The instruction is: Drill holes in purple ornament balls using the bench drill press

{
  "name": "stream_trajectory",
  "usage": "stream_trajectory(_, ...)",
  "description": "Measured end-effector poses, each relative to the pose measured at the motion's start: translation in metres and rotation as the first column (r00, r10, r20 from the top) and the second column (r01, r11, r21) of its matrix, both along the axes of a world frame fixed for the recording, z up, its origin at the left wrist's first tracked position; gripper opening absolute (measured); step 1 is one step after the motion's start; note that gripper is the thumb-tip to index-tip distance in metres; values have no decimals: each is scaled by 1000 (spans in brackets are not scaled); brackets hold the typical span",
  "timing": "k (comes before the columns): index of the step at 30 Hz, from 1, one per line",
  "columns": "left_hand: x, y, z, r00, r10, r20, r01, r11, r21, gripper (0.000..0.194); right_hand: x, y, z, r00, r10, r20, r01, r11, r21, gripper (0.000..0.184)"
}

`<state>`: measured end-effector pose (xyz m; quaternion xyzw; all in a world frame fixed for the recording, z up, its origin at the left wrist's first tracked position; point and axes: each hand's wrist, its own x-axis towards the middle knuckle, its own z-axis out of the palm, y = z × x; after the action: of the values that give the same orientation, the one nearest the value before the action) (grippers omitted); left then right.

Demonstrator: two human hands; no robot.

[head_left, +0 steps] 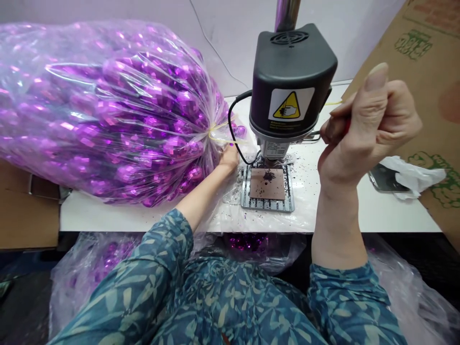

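Note:
My right hand [366, 120] is raised beside a small black bench drill press [293, 76]. Its fingers are wrapped round the lever, with a bit of red handle [347, 125] showing between them. My left hand [229, 158] reaches in behind the tied neck of a big clear plastic bag [143, 110] full of shiny purple faceted balls. The bag's neck hides its fingers, and a few purple balls [240, 131] show just beyond them. Under the press head, a brown square plate [268, 184] with a small hole lies on the slotted metal base [268, 205], strewn with dark shavings.
A yellow tie [217, 128] cinches the bag. On the white table [395, 215] at right lie a phone [384, 178] and crumpled white tissue [413, 177]. Cardboard boxes [424, 72] stand at both sides. Below the table edge, another plastic bag [247, 242] holds purple pieces.

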<state>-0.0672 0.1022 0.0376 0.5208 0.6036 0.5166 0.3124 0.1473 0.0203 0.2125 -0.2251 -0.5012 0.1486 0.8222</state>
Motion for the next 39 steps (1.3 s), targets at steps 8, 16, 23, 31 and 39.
stream_trajectory(8,0,-132,6,960,-42,278,38,999,20,44,-1,4,0,1000,-2,-25,3,998,57,55)
stream_trajectory(16,25,-147,7,659,-91,747,290,947,-140,43,-2,-2,1,1000,-7,0,7,1000,12,56)
stream_trajectory(23,36,-129,2,724,-143,675,312,940,-135,46,-2,-6,0,992,-101,80,105,993,-49,61)
stream_trajectory(31,44,-105,-21,860,-212,464,233,972,12,65,-3,-5,0,988,-128,83,132,990,-46,62)
stream_trajectory(39,51,-103,-31,939,-263,221,264,964,25,63,-2,-7,-1,987,-122,106,125,992,-25,58)
